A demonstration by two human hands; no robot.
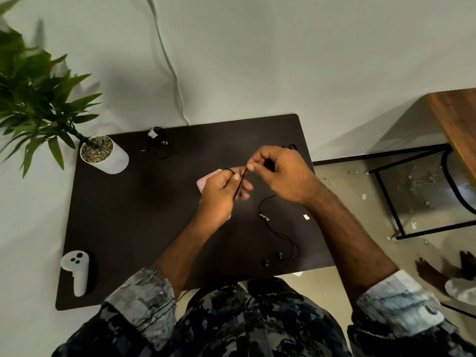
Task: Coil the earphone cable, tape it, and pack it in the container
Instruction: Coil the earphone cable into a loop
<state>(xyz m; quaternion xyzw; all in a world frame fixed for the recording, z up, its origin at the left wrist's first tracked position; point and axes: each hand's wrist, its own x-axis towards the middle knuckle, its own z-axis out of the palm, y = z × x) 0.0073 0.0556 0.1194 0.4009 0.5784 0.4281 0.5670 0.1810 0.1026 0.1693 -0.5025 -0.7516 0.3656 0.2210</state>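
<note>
A black earphone cable [279,234] trails over the dark table [144,222], its two earbuds [272,259] lying near the front edge. My left hand [221,194] and my right hand [280,173] meet above the table's middle, both pinching a taut stretch of the cable between them. A pink container [206,180] lies flat under my left hand, mostly hidden by it. Loops of cable seem to sit around my left fingers.
A second taped black cable bundle [158,141] lies at the table's back. A white potted plant [104,155] stands back left, a white controller [77,270] front left. A white paper scrap [306,216] lies right of the cable. A wooden bench [456,124] and someone's bare feet [443,271] are right.
</note>
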